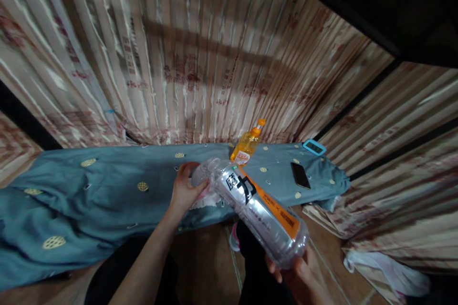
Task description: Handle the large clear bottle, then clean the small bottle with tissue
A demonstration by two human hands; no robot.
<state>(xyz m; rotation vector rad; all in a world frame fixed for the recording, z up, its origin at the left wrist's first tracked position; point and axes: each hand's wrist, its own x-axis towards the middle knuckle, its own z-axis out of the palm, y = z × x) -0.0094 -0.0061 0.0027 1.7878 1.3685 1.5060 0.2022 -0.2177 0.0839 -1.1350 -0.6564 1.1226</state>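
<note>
A large clear plastic bottle [263, 212] with a silver and orange label is tilted between my two hands, its neck end up and to the left. My left hand [185, 185] has its fingers wrapped round the clear neck end. At the lower right, my right hand [302, 274] grips the base, with some of its fingers hidden behind the bottle. Just below the neck, a pink and white crumpled piece [207, 198] shows, partly covered; I cannot tell whether it is cloth or tissue. The bottle looks see-through at both ends.
A pump bottle of orange liquid [246, 145] stands on the blue-green patterned cloth [118, 181] behind the bottle. A dark phone [300, 175] and a blue-framed device [314, 147] lie to the right. Pleated curtains [200, 66] hang behind. White fabric [388, 271] lies low at right.
</note>
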